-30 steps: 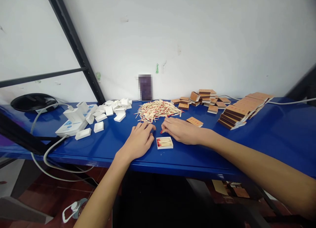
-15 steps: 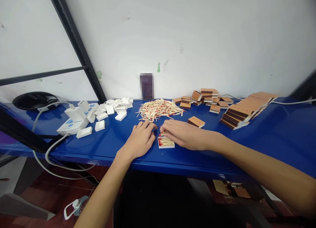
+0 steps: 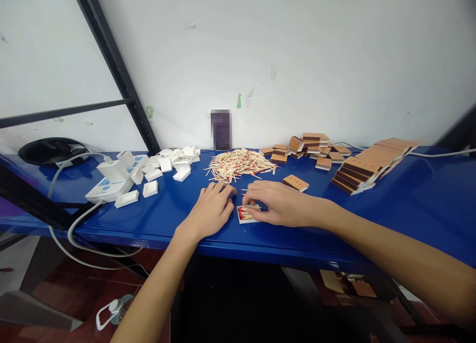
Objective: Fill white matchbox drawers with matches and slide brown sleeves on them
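A small white matchbox tray [image 3: 241,221] lies near the front edge of the blue shelf, holding red-tipped matches [image 3: 243,214]. My right hand [image 3: 271,201] is over its right part, thumb and fingers closed around matches in the tray; the fingers hide some of them. A few loose matches [image 3: 243,190] lie just behind that hand. To the tray's left, my left hand [image 3: 210,209] rests on the shelf with its fingers spread and nothing in it. Beyond both hands is a large heap of matches [image 3: 240,164].
White empty trays [image 3: 165,164] lie scattered at left beside a power strip [image 3: 109,190] with cables. One brown matchbox [image 3: 295,182] lies right of the heap. More matchboxes [image 3: 312,144] are piled behind it, and leaning rows of matchboxes [image 3: 366,164] stand farther right.
My right hand has come down from behind the tray onto its matches, bringing the matches it held. Loose matches now show behind it. My left hand has stayed put.
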Demonstrator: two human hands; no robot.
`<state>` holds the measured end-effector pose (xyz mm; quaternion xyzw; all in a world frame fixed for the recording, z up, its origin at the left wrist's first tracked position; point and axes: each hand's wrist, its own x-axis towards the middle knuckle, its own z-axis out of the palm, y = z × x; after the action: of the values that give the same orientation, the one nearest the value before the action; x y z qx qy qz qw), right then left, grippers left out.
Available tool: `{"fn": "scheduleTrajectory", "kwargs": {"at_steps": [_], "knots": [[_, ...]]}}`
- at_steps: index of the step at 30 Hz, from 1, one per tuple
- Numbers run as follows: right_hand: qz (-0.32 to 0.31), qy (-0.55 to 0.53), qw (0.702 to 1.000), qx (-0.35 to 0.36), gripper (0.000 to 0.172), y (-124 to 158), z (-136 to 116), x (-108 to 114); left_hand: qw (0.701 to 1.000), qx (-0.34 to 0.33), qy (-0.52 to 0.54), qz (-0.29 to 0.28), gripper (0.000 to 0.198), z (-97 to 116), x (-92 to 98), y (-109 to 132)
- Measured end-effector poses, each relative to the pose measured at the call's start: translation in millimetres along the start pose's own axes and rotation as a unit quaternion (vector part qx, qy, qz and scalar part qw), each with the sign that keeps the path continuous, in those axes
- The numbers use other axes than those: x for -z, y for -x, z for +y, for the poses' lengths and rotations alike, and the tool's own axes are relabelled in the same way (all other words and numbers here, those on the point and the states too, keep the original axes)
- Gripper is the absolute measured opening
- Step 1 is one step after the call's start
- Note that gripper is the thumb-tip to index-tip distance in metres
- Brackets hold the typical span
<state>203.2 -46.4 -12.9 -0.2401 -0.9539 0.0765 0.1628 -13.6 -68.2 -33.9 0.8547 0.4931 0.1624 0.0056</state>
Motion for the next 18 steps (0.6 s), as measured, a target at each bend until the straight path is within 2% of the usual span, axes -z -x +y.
{"fn": "scheduleTrajectory", "kwargs": {"at_steps": [3, 7, 9, 12, 15, 18], "knots": [[0.029, -0.014, 0.999, -0.013, 0.012, -1, 8, -1, 0.998, -0.031, 0.041, 0.025, 0.025, 1, 2.7, 0], [0.067, 0.021, 0.995, -0.065, 0.017, -3, 25, -3, 0.986, -0.102, 0.127, 0.040, 0.021, 7, 8.8, 2], [0.050, 0.026, 0.994, -0.098, 0.018, -4, 33, -5, 0.980, -0.129, 0.151, 0.030, 0.018, 10, 11.4, 4], [0.010, 0.008, 0.991, -0.131, 0.025, -5, 42, -7, 0.972, -0.154, 0.174, 0.018, 0.027, 12, 12.9, 6], [0.000, -0.004, 0.990, -0.139, 0.023, -7, 46, -9, 0.973, -0.152, 0.174, 0.004, 0.031, 11, 11.3, 6], [-0.001, -0.013, 0.990, -0.137, 0.018, -7, 47, -10, 0.976, -0.145, 0.165, -0.007, 0.027, 9, 9.2, 5]]}}
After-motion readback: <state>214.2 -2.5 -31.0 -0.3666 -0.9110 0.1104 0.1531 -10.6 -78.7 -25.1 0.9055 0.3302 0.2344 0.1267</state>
